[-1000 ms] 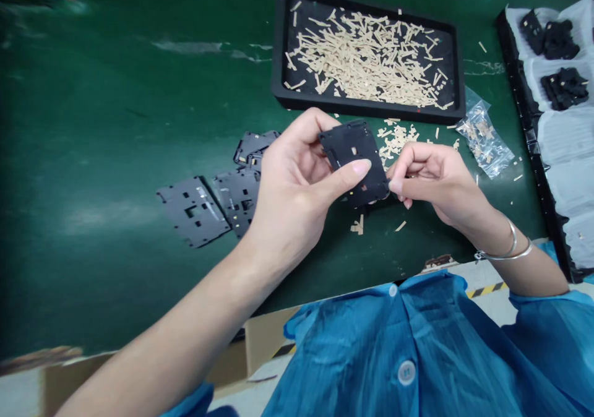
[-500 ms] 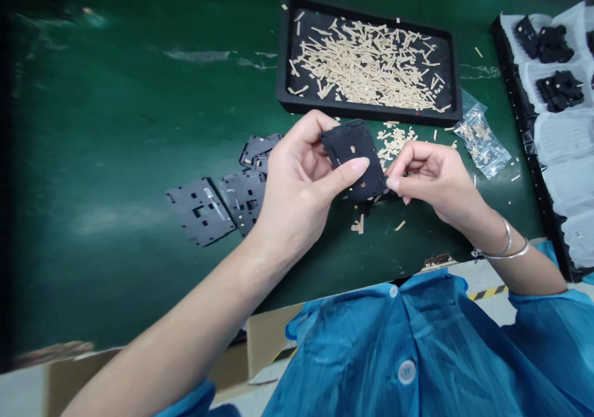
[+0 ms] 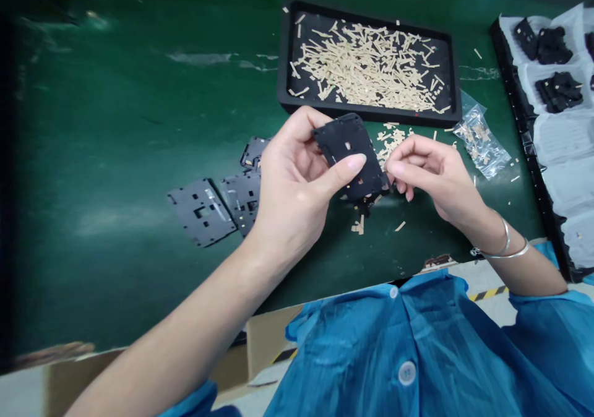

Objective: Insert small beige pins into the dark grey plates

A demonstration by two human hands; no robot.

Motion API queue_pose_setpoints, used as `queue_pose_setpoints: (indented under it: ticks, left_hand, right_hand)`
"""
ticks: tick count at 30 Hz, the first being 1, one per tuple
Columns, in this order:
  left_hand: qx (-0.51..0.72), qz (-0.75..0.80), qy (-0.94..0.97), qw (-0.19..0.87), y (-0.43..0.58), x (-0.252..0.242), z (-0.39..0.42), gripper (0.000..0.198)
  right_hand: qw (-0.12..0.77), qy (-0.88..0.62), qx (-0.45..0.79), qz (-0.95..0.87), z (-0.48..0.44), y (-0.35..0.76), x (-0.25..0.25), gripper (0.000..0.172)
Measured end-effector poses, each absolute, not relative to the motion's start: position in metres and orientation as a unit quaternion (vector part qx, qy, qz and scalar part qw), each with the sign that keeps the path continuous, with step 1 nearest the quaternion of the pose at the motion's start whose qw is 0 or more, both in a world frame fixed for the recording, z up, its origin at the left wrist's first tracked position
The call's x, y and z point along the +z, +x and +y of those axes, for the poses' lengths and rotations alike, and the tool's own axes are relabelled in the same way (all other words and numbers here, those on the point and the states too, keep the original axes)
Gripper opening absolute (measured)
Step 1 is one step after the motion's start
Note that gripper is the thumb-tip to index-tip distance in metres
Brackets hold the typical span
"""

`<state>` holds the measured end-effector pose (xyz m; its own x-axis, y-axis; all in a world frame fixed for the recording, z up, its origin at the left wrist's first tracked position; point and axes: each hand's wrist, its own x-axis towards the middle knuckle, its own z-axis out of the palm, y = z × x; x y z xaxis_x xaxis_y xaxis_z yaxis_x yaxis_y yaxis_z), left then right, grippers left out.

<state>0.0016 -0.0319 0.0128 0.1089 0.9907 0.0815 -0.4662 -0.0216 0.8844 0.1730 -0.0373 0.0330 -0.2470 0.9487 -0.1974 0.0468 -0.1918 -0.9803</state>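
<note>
My left hand [image 3: 301, 176] grips a thin black plastic plate [image 3: 355, 138] with small rectangular cut-outs, its thumb lying across the face and the other fingers behind. The plate is tilted above the table. At the plate's lower right corner, my right hand [image 3: 427, 169] is closed in a pinch, thumb against forefinger; what lies between the fingertips is too small to make out. Below the plate, a dark part [image 3: 366, 205] is partly hidden on the table. Small beige strips [image 3: 392, 141] lie loose behind the hands.
A black tray [image 3: 371, 112] of beige strips stands at the back. More black plates [image 3: 202, 213] lie on the green table [image 3: 116, 157] at left. A clear plastic bag [image 3: 482, 141] with small pieces lies at right, beside a compartment tray [image 3: 557, 135] holding black parts.
The plate has shifted slightly left and up with my left hand and turned a little. My right hand stays at its corner, its fingers slightly moved. More of the dark part beneath shows.
</note>
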Motion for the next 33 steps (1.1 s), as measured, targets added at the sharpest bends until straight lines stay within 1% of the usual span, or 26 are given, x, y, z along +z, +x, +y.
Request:
queue_pose_setpoints:
  ticks: [6,12,16,23,33]
  left_hand:
    - [0.571,0.337,0.426,0.615,0.0004,0.0143,-0.0331,0.028]
    - [0.561,0.334,0.401,0.642,0.0018,0.0149,-0.0330,0.022]
    - [0.558,0.344,0.385,0.650,0.0023,0.0164,-0.0323,0.020]
    - [0.552,0.354,0.390,0.646,0.0014,0.0177,-0.0326,0.022]
    - [0.537,0.350,0.387,0.662,0.0008,0.0175,-0.0318,0.024]
  right_hand:
    - [0.379,-0.469,0.589,-0.537,-0.0381,0.1694,0.0310,0.032]
    - [0.365,-0.481,0.587,-0.539,-0.0387,0.1715,0.0319,0.036]
    - [0.385,-0.465,0.601,-0.524,-0.0375,0.1742,0.0331,0.030]
    - [0.387,-0.467,0.613,-0.506,-0.0357,0.1751,0.0326,0.029]
    - [0.382,-0.472,0.602,-0.518,-0.0368,0.1735,0.0308,0.014]
